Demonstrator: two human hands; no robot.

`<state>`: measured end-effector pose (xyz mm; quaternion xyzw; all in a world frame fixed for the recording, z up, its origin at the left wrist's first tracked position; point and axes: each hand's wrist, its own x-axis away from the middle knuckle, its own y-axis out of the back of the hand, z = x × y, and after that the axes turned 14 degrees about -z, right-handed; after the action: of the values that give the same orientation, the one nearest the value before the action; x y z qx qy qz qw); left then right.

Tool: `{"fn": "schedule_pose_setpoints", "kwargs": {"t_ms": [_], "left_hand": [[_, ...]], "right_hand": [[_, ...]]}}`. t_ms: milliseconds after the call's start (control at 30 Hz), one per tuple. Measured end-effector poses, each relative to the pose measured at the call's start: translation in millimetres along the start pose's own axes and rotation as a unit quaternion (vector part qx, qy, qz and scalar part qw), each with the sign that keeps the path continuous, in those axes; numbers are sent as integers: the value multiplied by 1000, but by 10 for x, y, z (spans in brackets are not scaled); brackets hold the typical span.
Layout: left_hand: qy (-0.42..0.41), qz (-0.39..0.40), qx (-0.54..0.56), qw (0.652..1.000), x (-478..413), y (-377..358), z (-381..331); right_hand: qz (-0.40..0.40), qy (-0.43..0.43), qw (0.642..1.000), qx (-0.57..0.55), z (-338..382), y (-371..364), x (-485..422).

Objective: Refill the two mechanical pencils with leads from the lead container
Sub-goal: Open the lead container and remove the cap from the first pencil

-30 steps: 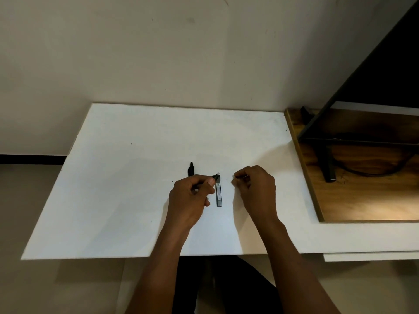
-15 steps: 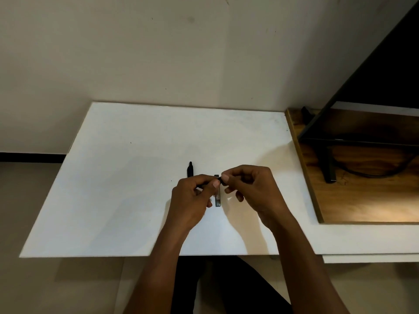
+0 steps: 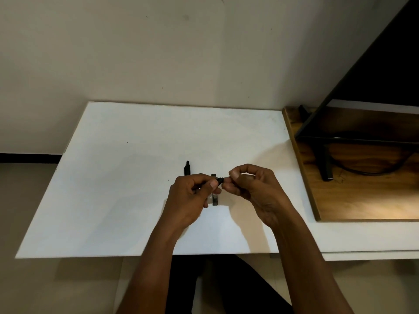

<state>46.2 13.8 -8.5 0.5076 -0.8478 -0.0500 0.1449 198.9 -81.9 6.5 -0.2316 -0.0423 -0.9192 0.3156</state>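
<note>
My left hand (image 3: pixel 193 196) is closed around a black mechanical pencil (image 3: pixel 219 180), whose end pokes out to the right past my thumb. My right hand (image 3: pixel 251 185) pinches something small at that end with thumb and forefinger; I cannot tell whether it is a lead or a cap. A grey lead container (image 3: pixel 214 198) lies flat on the white board (image 3: pixel 113 177) just below and between my hands, partly hidden by my left fingers. A second black pencil (image 3: pixel 187 168) lies behind my left hand, its near part hidden.
The white board covers the desk and ends near my body. To the right sits a wooden tray (image 3: pixel 353 200) with a black stand (image 3: pixel 325 162) and a cable (image 3: pixel 371 171). A dark slanted panel (image 3: pixel 374 53) rises at the upper right. A plain wall stands behind.
My right hand has moved left from beside the container to the end of the pencil held in my left hand, and now pinches at it. My left hand has barely shifted.
</note>
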Motion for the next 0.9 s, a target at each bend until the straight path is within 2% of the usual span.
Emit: {"fn": "schedule_pose_setpoints", "kwargs": {"t_ms": [67,133,167,233,300,400,767,900], "left_hand": [[8,-8,-1,1000,-3,27,18],[20,-35,7,999,-15,48,26],[30,-50,19,998,-28,57,29],[46,-69,50,995,-47,71,33],[58,-75,70,993,-43,68,30],[67,-76,81,992,-33,51,30],[73,-76,95,990,-35,28,39],[72,-80,99,989,-44,26,45]], "right_hand": [[-29,2,999,-25,23,47,-28],[-91,48,994,38,12,107,-48],[-138,88,980,111,-15,139,-64],[-203,169,926,271,-68,166,-88],[-208,222,881,363,-97,154,-99],[-200,242,852,419,-141,97,-116],[-201,237,858,409,-196,51,-143],[-200,203,885,368,-169,108,-131]]}}
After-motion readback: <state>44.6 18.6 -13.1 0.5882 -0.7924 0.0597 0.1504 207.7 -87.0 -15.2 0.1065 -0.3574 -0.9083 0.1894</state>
